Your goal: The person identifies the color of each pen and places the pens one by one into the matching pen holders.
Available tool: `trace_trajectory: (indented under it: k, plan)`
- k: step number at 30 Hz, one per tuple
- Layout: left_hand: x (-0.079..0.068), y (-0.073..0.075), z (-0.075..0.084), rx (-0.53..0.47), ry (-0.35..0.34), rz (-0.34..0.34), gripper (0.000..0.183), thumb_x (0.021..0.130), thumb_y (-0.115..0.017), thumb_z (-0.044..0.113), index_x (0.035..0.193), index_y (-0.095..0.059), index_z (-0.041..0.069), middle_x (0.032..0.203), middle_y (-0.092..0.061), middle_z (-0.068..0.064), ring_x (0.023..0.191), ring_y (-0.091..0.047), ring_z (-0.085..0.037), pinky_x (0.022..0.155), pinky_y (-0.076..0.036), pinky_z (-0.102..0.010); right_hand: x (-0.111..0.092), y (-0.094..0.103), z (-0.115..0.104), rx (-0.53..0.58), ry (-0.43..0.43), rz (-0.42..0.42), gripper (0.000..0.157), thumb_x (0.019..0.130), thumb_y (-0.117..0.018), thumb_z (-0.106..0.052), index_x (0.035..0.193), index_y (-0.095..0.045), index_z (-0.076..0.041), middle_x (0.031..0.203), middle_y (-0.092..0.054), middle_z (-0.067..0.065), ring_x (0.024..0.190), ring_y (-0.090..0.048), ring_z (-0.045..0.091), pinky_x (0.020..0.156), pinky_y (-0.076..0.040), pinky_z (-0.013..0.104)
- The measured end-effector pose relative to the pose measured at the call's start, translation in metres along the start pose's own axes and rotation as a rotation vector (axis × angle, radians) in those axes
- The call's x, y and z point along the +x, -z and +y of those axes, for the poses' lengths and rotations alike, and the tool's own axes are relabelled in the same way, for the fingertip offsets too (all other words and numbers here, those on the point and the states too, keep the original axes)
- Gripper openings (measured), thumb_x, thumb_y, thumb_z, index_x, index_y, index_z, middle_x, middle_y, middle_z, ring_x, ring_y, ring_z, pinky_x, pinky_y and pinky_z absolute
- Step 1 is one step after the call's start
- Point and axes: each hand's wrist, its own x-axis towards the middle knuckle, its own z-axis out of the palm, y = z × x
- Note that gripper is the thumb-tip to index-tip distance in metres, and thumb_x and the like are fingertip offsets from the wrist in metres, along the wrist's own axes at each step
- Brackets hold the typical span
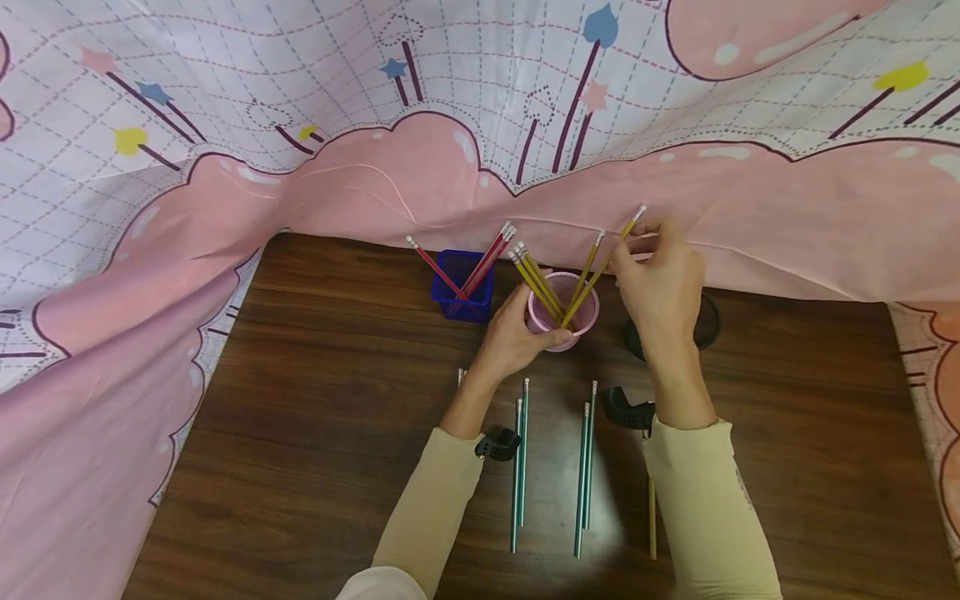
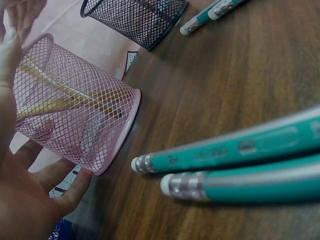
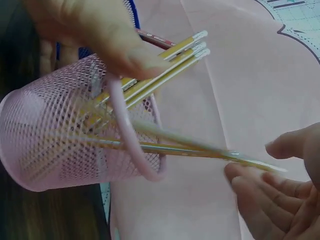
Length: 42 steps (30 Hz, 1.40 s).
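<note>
Mostly, the left hand [image 1: 513,337] has its fingers and thumb curled round the pink mesh cup [image 3: 30,135], upper centre-right of the head view, tipped toward the cloth. Right hand [image 1: 660,275], upper right of centre, has thumb and fingers parted, narrow gap, around the eraser end of a leaning yellow pencil [image 1: 597,276]; blurred in the right wrist view, can't tell if they touch it. Same cup holds another yellow pencil beside that one, plus three yellow pencils [image 1: 536,279] leaning left. Cup is round, fine wire mesh, smooth solid rim. Just left of it: square blue mesh holder [image 1: 467,312] with slim red pencils [image 1: 431,262]. Round black mesh cup [image 2: 135,20] sits partly behind the right arm. Shiny green pencils [image 1: 515,483], metal ferrules, white erasers, lie lower centre on the dark wood-grain worktop [image 1: 337,417]. Soft, creased pink printed cloth [image 1: 360,196] fills the top.
</note>
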Motion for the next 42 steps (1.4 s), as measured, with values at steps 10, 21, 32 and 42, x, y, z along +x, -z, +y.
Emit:
trace_trajectory:
  k: [10,21,32,42]
  plan:
    - [-0.001,0.000,0.001,-0.020,0.013,0.016,0.089,0.075,-0.087,0.039,0.149,-0.040,0.024,0.140,-0.053,-0.004,0.124,-0.053,-0.021,0.101,-0.046,-0.035,-0.009,0.009,0.021,0.006,-0.072,-0.049,0.035,0.094,-0.064,-0.038,0.112,-0.065,-0.009,0.096,-0.075,0.008,0.052,-0.055,-0.015,0.049,-0.045,0.011]
    - [-0.001,0.000,0.002,-0.031,0.009,0.016,0.088,0.075,-0.087,0.038,0.149,-0.041,0.023,0.140,-0.053,-0.004,0.125,-0.052,-0.020,0.101,-0.046,-0.035,-0.028,0.027,0.043,-0.064,-0.053,0.022,0.033,0.096,-0.060,-0.042,0.112,-0.067,-0.014,0.089,-0.076,0.002,0.058,-0.051,-0.017,0.055,-0.040,0.017]
    - [0.001,-0.001,0.001,-0.006,0.012,0.023,0.090,0.075,-0.087,0.038,0.150,-0.039,0.026,0.142,-0.052,-0.003,0.127,-0.050,-0.019,0.103,-0.044,-0.039,-0.050,0.038,0.061,-0.078,-0.017,0.045,0.025,0.095,-0.064,-0.034,0.106,-0.069,-0.013,0.085,-0.075,0.003,0.054,-0.050,-0.011,0.051,-0.037,0.015]
    - [0.000,-0.003,0.001,-0.019,0.023,0.021,0.091,0.073,-0.089,0.041,0.149,-0.040,0.028,0.142,-0.051,-0.001,0.124,-0.052,-0.017,0.101,-0.045,-0.035,-0.068,0.049,0.074,-0.089,-0.063,0.035,0.027,0.095,-0.064,-0.035,0.107,-0.070,-0.012,0.086,-0.075,0.007,0.058,-0.049,-0.018,0.052,-0.038,0.010]
